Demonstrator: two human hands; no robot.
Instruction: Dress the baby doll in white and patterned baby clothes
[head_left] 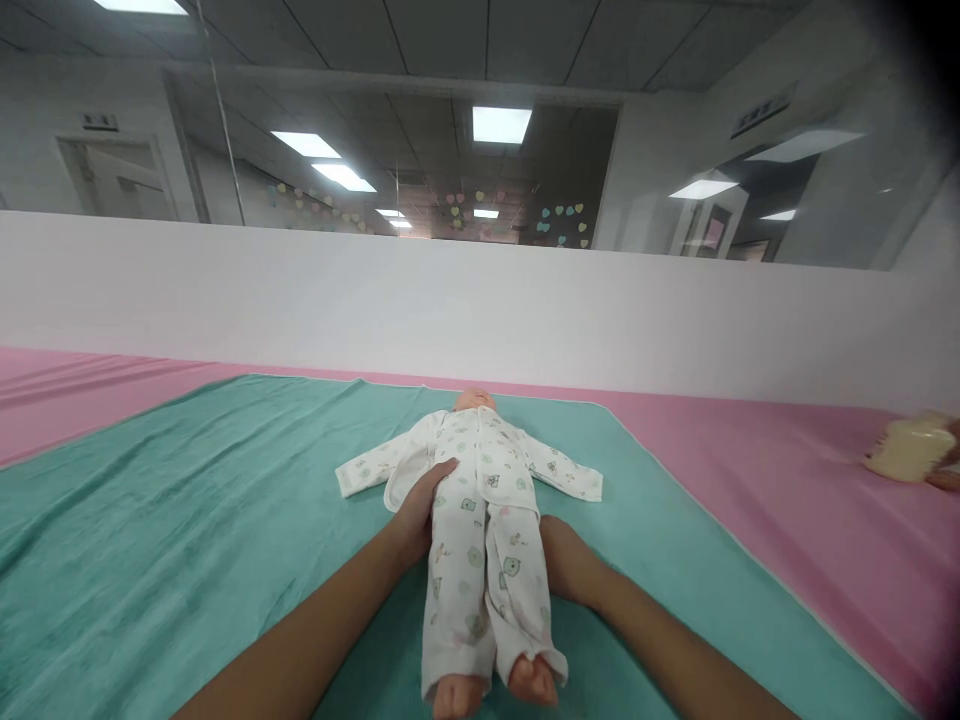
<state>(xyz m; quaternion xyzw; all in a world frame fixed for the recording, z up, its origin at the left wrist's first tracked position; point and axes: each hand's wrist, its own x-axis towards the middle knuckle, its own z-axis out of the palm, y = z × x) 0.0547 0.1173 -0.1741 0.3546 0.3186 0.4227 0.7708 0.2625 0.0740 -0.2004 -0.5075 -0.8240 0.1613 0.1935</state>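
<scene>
A baby doll lies on its back on a teal blanket, with its head at the far end and bare feet towards me. It wears a white printed jacket, the sleeves spread out to both sides, and matching trousers. My left hand grips the trousers at the waist, its thumb on top beside the jacket's lifted hem and its fingers hidden underneath. Against the other hip rests my right hand; its fingers go out of sight behind the trousers.
Pink cloth lies under the blanket and shows at both sides. On the far right is a pale yellow object, blurred, with a skin-toned part beside it. A low white wall with glass above runs along the back.
</scene>
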